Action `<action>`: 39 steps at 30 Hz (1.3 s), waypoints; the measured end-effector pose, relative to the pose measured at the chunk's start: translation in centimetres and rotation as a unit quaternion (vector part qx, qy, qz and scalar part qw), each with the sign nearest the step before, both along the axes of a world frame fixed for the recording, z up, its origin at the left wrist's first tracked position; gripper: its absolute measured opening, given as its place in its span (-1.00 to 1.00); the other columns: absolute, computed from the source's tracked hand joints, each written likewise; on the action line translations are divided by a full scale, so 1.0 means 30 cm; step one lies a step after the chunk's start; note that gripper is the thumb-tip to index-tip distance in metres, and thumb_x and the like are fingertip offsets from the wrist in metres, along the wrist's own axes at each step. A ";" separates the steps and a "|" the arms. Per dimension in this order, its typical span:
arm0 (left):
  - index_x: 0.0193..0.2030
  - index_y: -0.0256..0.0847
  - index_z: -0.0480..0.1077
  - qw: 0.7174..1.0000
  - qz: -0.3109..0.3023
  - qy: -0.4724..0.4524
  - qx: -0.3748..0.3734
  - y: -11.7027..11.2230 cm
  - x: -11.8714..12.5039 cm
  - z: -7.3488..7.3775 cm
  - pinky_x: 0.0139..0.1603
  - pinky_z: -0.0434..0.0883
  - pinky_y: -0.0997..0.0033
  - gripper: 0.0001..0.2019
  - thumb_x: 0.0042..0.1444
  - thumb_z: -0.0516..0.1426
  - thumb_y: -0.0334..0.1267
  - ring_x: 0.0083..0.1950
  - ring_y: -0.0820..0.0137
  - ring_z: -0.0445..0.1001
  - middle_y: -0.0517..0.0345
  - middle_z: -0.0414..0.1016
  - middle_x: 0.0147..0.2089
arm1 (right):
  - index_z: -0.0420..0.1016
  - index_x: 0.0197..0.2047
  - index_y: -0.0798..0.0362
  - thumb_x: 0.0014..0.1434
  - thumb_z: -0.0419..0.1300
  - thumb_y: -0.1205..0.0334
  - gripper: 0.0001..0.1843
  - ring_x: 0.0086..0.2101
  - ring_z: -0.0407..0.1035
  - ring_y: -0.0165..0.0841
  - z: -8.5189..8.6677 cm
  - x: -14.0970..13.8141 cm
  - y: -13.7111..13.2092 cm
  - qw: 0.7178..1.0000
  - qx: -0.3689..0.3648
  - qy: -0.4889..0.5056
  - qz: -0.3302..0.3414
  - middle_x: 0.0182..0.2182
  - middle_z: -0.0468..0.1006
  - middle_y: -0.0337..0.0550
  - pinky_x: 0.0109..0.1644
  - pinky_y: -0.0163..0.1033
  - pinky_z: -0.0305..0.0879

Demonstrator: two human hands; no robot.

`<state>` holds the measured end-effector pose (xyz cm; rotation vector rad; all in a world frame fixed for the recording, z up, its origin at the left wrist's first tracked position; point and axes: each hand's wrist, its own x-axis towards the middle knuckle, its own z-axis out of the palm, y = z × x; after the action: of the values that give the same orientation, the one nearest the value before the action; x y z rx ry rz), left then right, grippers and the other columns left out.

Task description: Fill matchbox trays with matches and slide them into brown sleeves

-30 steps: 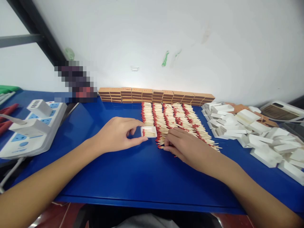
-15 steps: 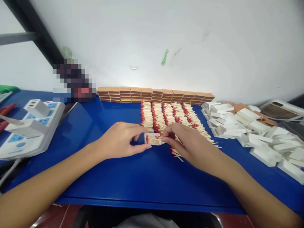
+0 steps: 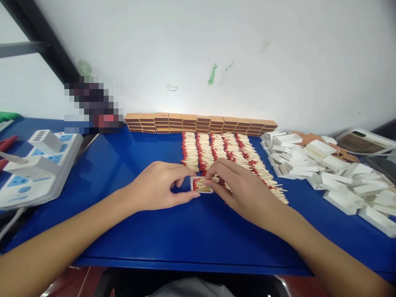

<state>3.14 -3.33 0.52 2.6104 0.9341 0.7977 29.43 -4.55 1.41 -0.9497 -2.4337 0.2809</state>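
Note:
My left hand [image 3: 157, 185] grips the left end of a small white matchbox tray [image 3: 192, 184], its thumb at the near side and fingers at the far side. Red-headed matches [image 3: 197, 185] lie inside the tray, their heads mostly toward the left. At the tray's right end, my right hand [image 3: 243, 185] has thumb and forefinger pinched on the matches. Behind both hands stretch several rows of loose matches [image 3: 219, 148], partly covered by the right hand.
A low wall of stacked matchboxes [image 3: 188, 123] runs along the white wall. White empty trays [image 3: 334, 175] are heaped at the right, near a phone [image 3: 365, 141]. A power strip [image 3: 58, 181] with plugs stands at the left on the blue table [image 3: 173, 239].
My right hand has moved slightly left and the matches it pinches now lie within the tray. The tray has shifted a little toward me.

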 end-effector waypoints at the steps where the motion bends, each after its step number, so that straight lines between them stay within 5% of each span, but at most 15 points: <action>1: 0.00 -0.19 0.63 1.000 -0.001 0.002 -0.002 -0.001 0.001 0.001 -0.38 0.38 0.45 -0.73 0.34 0.35 -0.04 -0.42 0.45 0.49 0.28 0.52 -0.41 | 0.41 -0.09 -0.03 0.57 0.14 0.30 -0.89 -0.17 0.54 -0.24 0.000 -0.001 0.000 1.000 0.000 0.000 -0.001 -0.12 0.61 -0.07 -0.14 -0.15 0.43; 12: -0.10 -0.18 0.61 1.000 0.002 0.002 0.000 -0.003 0.004 0.001 -0.39 0.36 0.43 -0.76 0.33 0.35 -0.04 -0.43 0.46 0.49 0.29 0.53 -0.40 | 0.47 -0.08 -0.02 0.55 0.17 0.30 -0.91 -0.14 0.56 -0.21 0.004 0.002 -0.005 1.000 0.011 -0.018 0.001 -0.13 0.60 -0.07 -0.11 -0.12 0.46; 39: 0.03 -0.19 0.62 1.000 -0.003 -0.002 0.021 -0.003 0.003 -0.001 -0.37 0.38 0.46 -0.72 0.31 0.39 -0.09 -0.41 0.47 0.51 0.30 0.54 -0.39 | 0.49 -0.06 0.00 0.55 0.17 0.30 -0.91 -0.15 0.55 -0.23 0.009 0.006 -0.009 1.000 0.015 -0.010 0.004 -0.12 0.59 -0.07 -0.10 -0.12 0.47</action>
<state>3.21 -3.42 0.49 2.6437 0.9181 0.8298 29.60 -4.81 1.68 -0.9331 -2.4533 0.2381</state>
